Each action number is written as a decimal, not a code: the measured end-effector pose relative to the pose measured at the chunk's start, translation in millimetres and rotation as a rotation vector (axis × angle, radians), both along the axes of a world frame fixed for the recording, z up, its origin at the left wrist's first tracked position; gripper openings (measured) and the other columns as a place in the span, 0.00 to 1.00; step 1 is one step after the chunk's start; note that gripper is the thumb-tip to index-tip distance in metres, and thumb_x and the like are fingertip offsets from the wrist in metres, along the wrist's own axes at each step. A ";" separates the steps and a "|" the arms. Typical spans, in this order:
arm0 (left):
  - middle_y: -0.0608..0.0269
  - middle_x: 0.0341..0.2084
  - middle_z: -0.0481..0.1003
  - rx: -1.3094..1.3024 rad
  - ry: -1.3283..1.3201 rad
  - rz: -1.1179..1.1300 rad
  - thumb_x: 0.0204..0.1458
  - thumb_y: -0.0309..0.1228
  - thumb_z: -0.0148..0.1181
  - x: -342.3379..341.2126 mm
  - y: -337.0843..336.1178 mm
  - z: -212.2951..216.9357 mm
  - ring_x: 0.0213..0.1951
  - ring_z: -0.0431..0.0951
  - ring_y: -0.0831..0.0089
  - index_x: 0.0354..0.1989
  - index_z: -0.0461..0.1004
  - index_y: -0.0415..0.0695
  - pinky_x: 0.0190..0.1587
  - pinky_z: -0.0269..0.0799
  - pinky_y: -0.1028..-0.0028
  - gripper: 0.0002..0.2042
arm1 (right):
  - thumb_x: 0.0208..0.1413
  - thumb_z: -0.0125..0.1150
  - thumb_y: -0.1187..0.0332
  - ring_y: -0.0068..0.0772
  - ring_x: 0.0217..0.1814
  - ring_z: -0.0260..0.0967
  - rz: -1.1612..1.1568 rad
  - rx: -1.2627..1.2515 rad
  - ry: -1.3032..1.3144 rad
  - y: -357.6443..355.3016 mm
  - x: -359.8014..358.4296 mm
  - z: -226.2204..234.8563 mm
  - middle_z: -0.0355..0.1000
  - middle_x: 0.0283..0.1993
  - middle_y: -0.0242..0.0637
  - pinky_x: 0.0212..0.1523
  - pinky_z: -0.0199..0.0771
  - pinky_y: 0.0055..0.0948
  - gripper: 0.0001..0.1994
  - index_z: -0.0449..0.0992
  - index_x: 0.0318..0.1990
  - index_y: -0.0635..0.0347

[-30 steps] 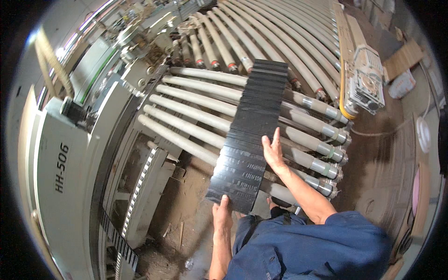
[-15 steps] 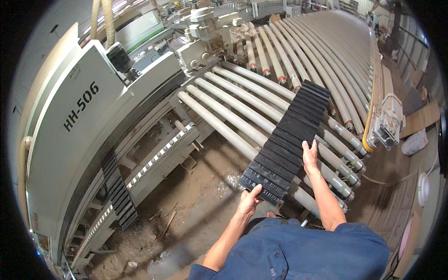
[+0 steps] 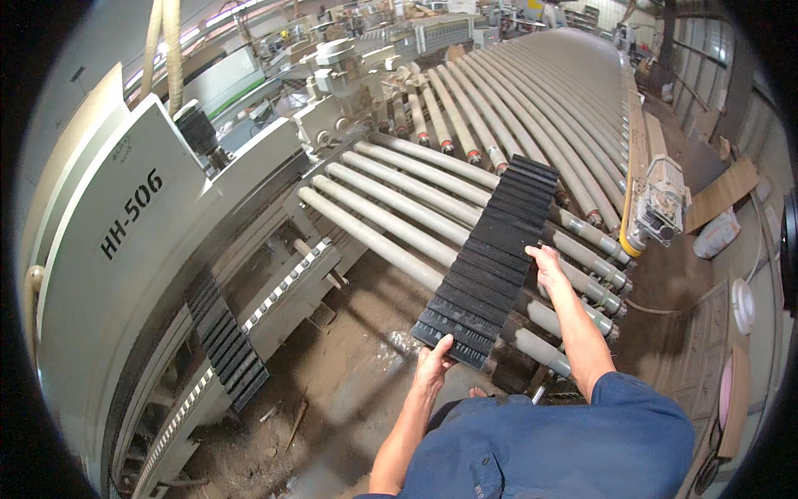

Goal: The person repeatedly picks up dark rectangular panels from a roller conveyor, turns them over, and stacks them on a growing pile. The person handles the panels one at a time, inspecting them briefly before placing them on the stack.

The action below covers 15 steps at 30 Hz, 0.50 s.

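Its earlier glare gone, the ridged black panel (image 3: 490,245) now slants toward one o'clock over the rollers (image 3: 386,237), left hand (image 3: 431,368) gripping its seven-o'clock end, right hand (image 3: 547,268) its three-o'clock edge, seemingly well steadied.

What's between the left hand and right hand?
In the head view, the black ribbed panel lies between left hand and right hand, both touching its edges.

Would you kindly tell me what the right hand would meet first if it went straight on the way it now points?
Probably the black ribbed panel: the right hand holds its right edge and points up and left across it. Depth beyond is unclear.
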<state>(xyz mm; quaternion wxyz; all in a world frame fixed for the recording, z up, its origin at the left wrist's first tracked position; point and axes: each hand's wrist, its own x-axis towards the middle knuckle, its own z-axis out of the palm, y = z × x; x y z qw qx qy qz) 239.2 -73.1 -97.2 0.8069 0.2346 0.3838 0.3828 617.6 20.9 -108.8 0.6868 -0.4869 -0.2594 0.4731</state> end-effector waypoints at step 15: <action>0.65 0.30 0.75 -0.012 0.048 0.058 0.54 0.34 0.63 6.2 -20.8 14.5 0.26 0.73 0.76 0.43 0.72 0.37 0.27 0.69 0.76 0.14 | 0.59 0.52 0.45 0.55 0.64 0.60 0.067 0.312 -1.860 90.1 -48.7 77.3 0.67 0.58 0.51 0.66 0.56 0.49 0.27 0.76 0.47 0.65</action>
